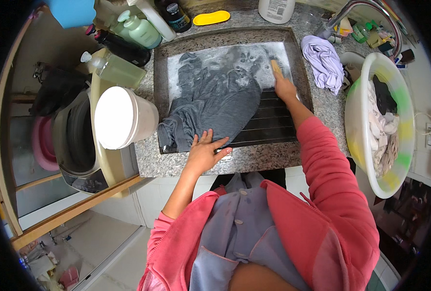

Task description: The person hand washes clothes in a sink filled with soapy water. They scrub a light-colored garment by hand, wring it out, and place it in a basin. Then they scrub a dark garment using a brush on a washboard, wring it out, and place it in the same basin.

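Observation:
A wet dark grey garment (219,102) lies spread over the left part of a stone laundry sink (303,69), its lower end on the ridged black washboard (273,123). My left hand (204,152) rests flat on the garment's near edge, at the front rim, fingers spread. At the sink's right side my right hand (285,87) grips a scrubbing brush (275,66) with a yellowish wooden back. The brush is over the suds, apart from the garment; its bristles are only partly visible. White soapy water (173,76) surrounds the garment's far end.
To the left stand a white lidded bucket (113,118), several pump bottles (141,31) and a washing machine (79,134). A yellow dish (211,18) lies behind the sink. Rightward are a lilac cloth (321,62), a chrome faucet (350,7) and a laundry-filled plastic basin (357,120).

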The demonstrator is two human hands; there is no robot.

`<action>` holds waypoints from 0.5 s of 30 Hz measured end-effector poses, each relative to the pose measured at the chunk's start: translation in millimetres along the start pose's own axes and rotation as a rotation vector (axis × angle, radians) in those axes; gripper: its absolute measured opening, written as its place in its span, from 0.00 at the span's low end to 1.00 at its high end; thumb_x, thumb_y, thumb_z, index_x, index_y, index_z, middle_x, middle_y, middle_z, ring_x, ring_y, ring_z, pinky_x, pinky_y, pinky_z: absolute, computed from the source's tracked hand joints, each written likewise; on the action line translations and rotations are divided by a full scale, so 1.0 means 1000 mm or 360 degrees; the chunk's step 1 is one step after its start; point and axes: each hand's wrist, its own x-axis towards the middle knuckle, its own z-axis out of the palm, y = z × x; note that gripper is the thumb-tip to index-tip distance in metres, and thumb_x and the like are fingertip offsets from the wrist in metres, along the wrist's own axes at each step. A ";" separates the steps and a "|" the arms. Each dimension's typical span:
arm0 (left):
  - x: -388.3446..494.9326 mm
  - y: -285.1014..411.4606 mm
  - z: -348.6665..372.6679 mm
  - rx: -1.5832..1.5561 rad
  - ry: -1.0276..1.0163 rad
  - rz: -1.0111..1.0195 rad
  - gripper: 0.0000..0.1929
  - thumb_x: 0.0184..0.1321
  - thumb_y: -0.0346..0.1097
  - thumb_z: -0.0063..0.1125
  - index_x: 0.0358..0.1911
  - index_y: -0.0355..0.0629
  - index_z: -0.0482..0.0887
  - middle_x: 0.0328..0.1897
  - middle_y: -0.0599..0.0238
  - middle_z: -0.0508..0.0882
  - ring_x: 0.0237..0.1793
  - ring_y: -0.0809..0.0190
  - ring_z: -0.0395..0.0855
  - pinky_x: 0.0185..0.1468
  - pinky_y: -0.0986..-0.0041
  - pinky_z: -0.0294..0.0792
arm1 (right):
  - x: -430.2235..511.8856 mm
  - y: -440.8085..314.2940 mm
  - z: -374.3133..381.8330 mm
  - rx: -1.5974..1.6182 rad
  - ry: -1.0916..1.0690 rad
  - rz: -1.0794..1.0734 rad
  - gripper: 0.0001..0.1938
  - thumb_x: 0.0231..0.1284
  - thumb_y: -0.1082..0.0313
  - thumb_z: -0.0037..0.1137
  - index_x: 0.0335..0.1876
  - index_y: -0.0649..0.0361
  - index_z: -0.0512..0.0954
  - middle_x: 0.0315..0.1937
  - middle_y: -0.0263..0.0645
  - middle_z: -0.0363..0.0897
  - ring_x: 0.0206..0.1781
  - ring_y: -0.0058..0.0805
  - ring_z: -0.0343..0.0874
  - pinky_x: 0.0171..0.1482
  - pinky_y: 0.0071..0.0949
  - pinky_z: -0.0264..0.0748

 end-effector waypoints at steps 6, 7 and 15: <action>0.000 0.000 0.001 0.0055 0.0003 0.0000 0.25 0.60 0.63 0.49 0.58 0.64 0.77 0.66 0.34 0.64 0.70 0.40 0.59 0.70 0.51 0.48 | -0.102 -0.053 -0.044 0.0984 -0.0467 -0.0871 0.19 0.68 0.48 0.43 0.60 0.38 0.72 0.46 0.48 0.79 0.49 0.42 0.80 0.50 0.35 0.74; 0.001 0.000 0.002 0.0070 0.0009 0.0024 0.25 0.61 0.63 0.48 0.58 0.64 0.77 0.66 0.34 0.64 0.70 0.40 0.59 0.70 0.51 0.48 | -0.121 -0.061 -0.056 0.0971 -0.0545 -0.1207 0.18 0.68 0.46 0.40 0.60 0.33 0.72 0.42 0.48 0.80 0.47 0.47 0.79 0.47 0.40 0.75; -0.001 -0.001 0.008 0.0141 0.0076 0.0028 0.28 0.59 0.67 0.45 0.59 0.64 0.77 0.66 0.36 0.65 0.69 0.41 0.62 0.70 0.49 0.48 | -0.115 -0.069 -0.073 0.0093 -0.0245 -0.1154 0.14 0.65 0.49 0.46 0.54 0.31 0.74 0.27 0.43 0.81 0.28 0.43 0.82 0.31 0.39 0.78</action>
